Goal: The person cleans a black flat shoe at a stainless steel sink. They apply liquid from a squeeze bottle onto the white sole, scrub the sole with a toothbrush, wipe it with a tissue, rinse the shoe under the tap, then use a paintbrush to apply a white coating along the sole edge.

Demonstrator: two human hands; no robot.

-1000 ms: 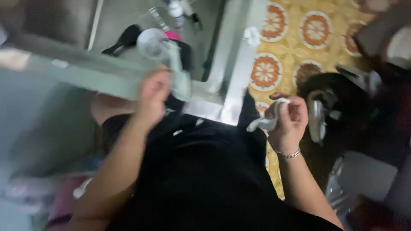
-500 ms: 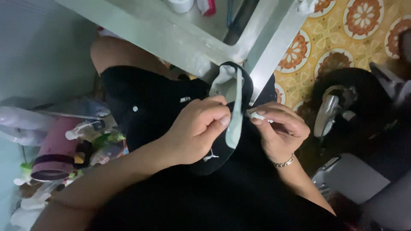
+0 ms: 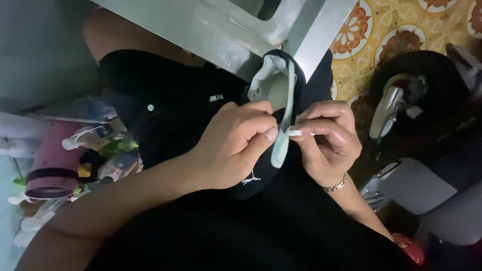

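A black shoe (image 3: 281, 65) with a pale grey lining lies in my lap, its opening facing up. A pale green insole strip (image 3: 286, 125) sticks out of it. My left hand (image 3: 233, 145) grips the shoe's side, thumb pressed against the insole. My right hand (image 3: 326, 140), with a bracelet at the wrist, pinches the insole edge from the other side. Both hands meet at the shoe's rim.
A pale metal table frame (image 3: 221, 30) crosses the top. To the left stand a pink cylindrical container (image 3: 52, 165) and several small bottles (image 3: 108, 145). Patterned yellow floor tiles (image 3: 401, 30) lie at the top right, with a dark bag (image 3: 422, 105) and grey objects at the right.
A second ago my left hand was up at the table frame and my right held a pale piece alone. Both hands have since come down to the black shoe in my lap.
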